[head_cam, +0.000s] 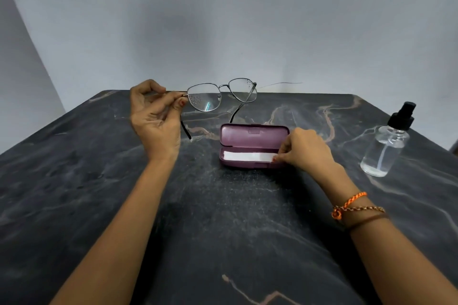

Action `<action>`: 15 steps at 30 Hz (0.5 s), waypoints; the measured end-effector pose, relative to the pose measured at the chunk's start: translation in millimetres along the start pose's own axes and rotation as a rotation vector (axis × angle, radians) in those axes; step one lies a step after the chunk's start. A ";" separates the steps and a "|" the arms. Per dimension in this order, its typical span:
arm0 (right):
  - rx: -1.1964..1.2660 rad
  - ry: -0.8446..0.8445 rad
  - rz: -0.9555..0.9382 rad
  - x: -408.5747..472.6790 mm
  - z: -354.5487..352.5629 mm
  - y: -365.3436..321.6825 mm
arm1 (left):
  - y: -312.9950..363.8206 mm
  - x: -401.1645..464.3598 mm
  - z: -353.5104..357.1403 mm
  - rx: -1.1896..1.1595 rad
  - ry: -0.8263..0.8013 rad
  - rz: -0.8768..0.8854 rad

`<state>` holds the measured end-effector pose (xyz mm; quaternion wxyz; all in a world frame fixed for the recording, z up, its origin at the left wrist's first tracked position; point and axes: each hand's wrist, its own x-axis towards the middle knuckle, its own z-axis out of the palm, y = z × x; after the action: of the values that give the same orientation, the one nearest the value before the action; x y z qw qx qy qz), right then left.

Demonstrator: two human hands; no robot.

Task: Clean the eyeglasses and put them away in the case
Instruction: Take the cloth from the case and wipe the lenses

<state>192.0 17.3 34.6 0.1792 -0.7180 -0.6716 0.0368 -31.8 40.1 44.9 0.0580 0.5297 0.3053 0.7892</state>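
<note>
The left hand pinches the glasses by one temple, held above the table's far edge, lenses speckled with droplets. The right hand pinches the white cloth inside the open case at mid-table. A spray bottle stands near the right edge.

We see soft, even, dimmish light. A faint shadow sits on the wall. A small glint marks a lens of the eyeglasses. Wide-angle bowing bends the table edges; detail looks slightly soft.
</note>
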 end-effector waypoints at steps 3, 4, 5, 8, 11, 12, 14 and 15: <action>0.040 -0.021 -0.015 -0.1 1.7 -0.4 | 1.7 -2.6 1.1 0.018 -0.020 0.006; 0.043 -0.023 -0.025 -0.3 2.7 -0.3 | 1.7 -3.1 1.6 0.018 -0.023 0.009; 0.038 -0.022 -0.044 -0.4 3.5 0.2 | 1.4 -3.6 1.9 0.017 -0.025 0.011; -0.011 -0.005 -0.115 -0.8 4.3 3.4 | 0.8 -4.6 2.0 0.009 -0.029 0.002; -0.046 0.065 -0.148 0.3 3.9 7.4 | 0.4 -4.9 1.6 0.014 -0.033 0.007; -0.032 0.087 -0.155 0.5 4.0 8.1 | 0.1 -4.8 1.5 0.021 -0.035 0.014; 0.040 0.125 -0.177 0.2 4.2 8.2 | -0.8 -4.4 1.2 0.027 -0.039 0.023; 0.086 0.146 -0.200 -0.2 3.9 7.6 | -1.3 -4.0 0.9 0.031 -0.037 0.027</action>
<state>198.0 17.7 28.5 0.2607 -0.6400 -0.7228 -0.0048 -29.7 39.8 41.3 0.0449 0.5492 0.3090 0.7751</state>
